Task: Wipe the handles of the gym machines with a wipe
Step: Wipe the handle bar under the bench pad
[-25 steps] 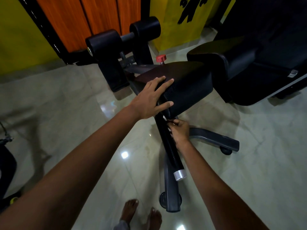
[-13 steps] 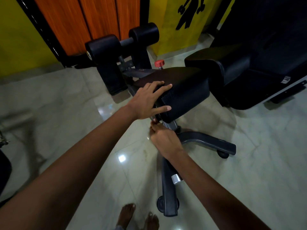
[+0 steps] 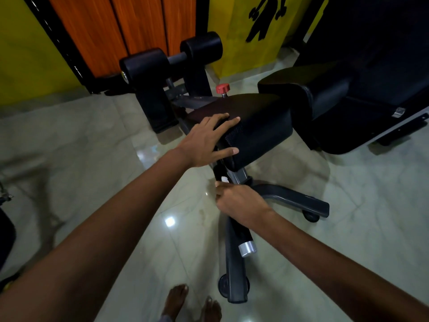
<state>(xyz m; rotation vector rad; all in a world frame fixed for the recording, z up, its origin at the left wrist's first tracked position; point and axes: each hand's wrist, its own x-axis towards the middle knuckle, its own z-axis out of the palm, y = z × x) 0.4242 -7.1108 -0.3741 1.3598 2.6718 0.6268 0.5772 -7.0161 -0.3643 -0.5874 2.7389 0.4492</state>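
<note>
Left hand (image 3: 204,141) lay flat on the pad (image 3: 257,126), fingers straight, thumb along its near edge. Right hand (image 3: 240,203) at 6 o'clock of the pad, fingers clenched around the handle (image 3: 241,235). Wipe (image 3: 224,179) showed as a white scrap at its fingertips, against the handle. Bare feet (image 3: 176,300) on floor (image 3: 348,228) at 6 o'clock.

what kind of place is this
Most likely a gym. A padded exercise bench with foam leg rollers stands on a tiled floor, a second padded machine sits beside it, and a weightlifter figure is painted on the yellow wall.
</note>
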